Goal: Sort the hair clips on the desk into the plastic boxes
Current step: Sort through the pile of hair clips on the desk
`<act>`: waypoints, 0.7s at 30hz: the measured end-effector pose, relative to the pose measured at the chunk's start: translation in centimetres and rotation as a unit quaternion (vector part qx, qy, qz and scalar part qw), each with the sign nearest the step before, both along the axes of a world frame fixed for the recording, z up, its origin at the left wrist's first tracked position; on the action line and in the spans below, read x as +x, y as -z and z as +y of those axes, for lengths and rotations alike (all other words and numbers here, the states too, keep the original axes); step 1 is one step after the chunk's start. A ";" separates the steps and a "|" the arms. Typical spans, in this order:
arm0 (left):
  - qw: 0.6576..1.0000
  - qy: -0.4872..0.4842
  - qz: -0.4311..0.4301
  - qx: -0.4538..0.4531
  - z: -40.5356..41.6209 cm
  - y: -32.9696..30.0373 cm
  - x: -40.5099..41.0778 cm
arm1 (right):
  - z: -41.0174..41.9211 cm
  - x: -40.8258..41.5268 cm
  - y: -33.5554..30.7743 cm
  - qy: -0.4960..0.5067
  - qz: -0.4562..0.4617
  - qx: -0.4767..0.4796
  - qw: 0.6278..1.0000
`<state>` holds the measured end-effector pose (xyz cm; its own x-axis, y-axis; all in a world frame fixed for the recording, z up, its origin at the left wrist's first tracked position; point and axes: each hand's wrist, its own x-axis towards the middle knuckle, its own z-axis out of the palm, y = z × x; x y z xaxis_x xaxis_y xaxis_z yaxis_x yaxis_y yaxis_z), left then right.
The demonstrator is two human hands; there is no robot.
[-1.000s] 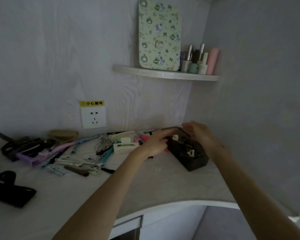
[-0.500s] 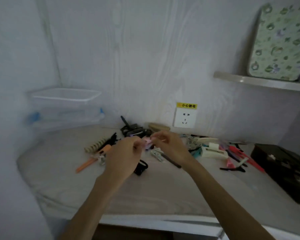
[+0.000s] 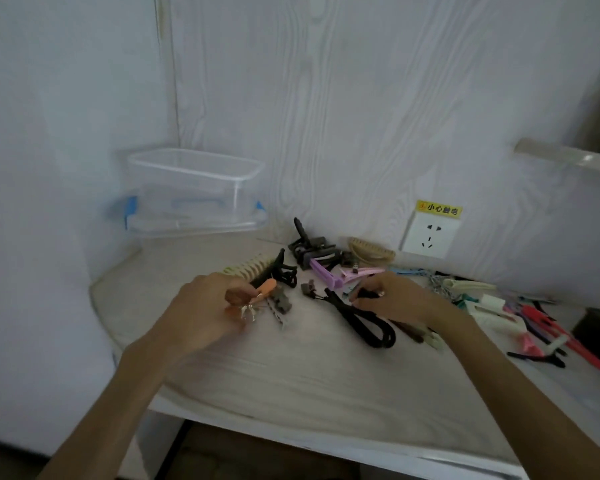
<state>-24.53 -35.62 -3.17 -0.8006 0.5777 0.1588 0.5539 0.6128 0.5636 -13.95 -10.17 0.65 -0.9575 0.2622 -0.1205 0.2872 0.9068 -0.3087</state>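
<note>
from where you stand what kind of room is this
Probably a bedroom or dressing corner at home: a pale desk built into a wall corner, strewn with hair clips, a wall socket, and clear plastic boxes for storage.

The only writing I can read is a yellow label [image 3: 439,209] on the wall just above the white socket [image 3: 429,236], with black characters 小心触电 and a small warning sign.

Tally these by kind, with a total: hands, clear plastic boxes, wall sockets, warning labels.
Hands: 2, the left hand and the right hand
Clear plastic boxes: 2, it seems: the upper box stacked on the lower box
wall socket: 1
yellow warning label: 1
Total: 6
</note>
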 end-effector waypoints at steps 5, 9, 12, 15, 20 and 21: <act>0.999 -0.037 0.024 -0.026 -1.7 -0.2 0.0 | -3.1 -1.9 -0.3 -0.048 0.206 0.041 0.976; 0.998 -0.062 0.028 -0.012 -2.1 -0.2 0.2 | -7.9 -4.8 1.9 -0.122 0.111 0.027 0.986; 0.996 -0.081 0.033 -0.033 -2.5 0.5 0.1 | -8.8 -5.6 3.2 -0.098 0.103 0.027 0.989; 0.996 -0.078 0.030 0.013 -2.7 0.6 0.3 | -7.9 -5.0 3.7 -0.082 0.104 -0.056 0.990; 0.987 -0.093 0.052 0.122 -1.6 -0.8 1.0 | -6.4 -2.8 4.1 -0.012 0.075 -0.151 0.986; 0.985 -0.088 0.057 0.139 -1.0 -1.2 1.2 | -6.3 -2.2 4.3 0.001 0.089 -0.186 0.978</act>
<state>-23.34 -36.63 -1.97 -0.8524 0.3526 0.3862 0.5222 0.5353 0.6639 -16.18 -16.44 -3.62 -0.9713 0.2346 -0.0396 0.2012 0.7213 -0.6628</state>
